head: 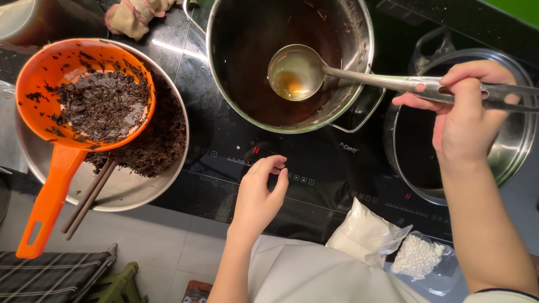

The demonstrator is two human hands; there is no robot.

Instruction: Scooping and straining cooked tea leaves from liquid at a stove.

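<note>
The left hand (259, 196) hovers half-curled and empty over the black glass cooktop (314, 168). The right hand (463, 112) grips a long steel ladle (296, 73), its bowl holding amber liquid inside the large steel pot (289, 62). Left stands an orange plastic strainer (84, 92) of dark leaves in a metal bowl (126, 193).

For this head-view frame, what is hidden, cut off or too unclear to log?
- Second pot: contents hidden by the right hand and its forearm; the right edge cuts it off.
- Ladle: handle end runs off the right edge.
- Chopsticks: tips buried under the leaves and orange strainer.
- Left hand: touching the cooktop or hovering, unclear.
- Cloth bundle: cut off by the top edge.
</note>
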